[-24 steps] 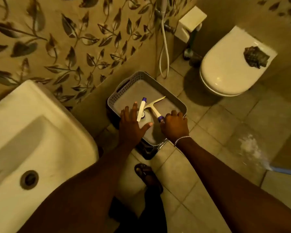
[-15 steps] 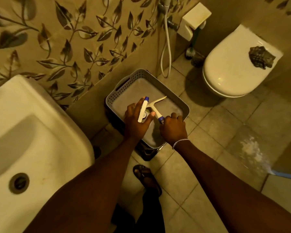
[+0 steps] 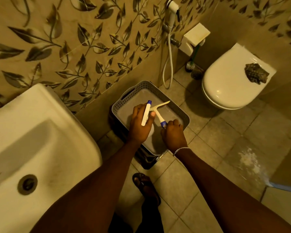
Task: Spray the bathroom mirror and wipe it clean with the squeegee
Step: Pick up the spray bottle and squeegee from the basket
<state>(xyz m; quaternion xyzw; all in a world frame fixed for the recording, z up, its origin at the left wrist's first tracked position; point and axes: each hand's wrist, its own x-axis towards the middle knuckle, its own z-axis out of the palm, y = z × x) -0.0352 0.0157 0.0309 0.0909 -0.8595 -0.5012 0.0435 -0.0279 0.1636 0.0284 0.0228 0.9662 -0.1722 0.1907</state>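
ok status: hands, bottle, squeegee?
Left hand shut on spray bottle, over grey basket. Right hand shut on squeegee handle. Mirror out of view. Nothing blocking.

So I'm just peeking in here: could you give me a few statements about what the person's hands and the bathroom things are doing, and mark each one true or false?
1. The left hand is wrapped around the spray bottle. True.
2. The right hand has its grip on the squeegee by the wide blade. False: it holds the blue end of the handle, and the blade points away from the person.
3. Both tools are over the grey basket. True.
4. The basket sits inside the sink. False: it stands on the floor between sink and toilet.
5. The toilet lid is open. False: it is shut, with a dark crumpled thing lying on it.
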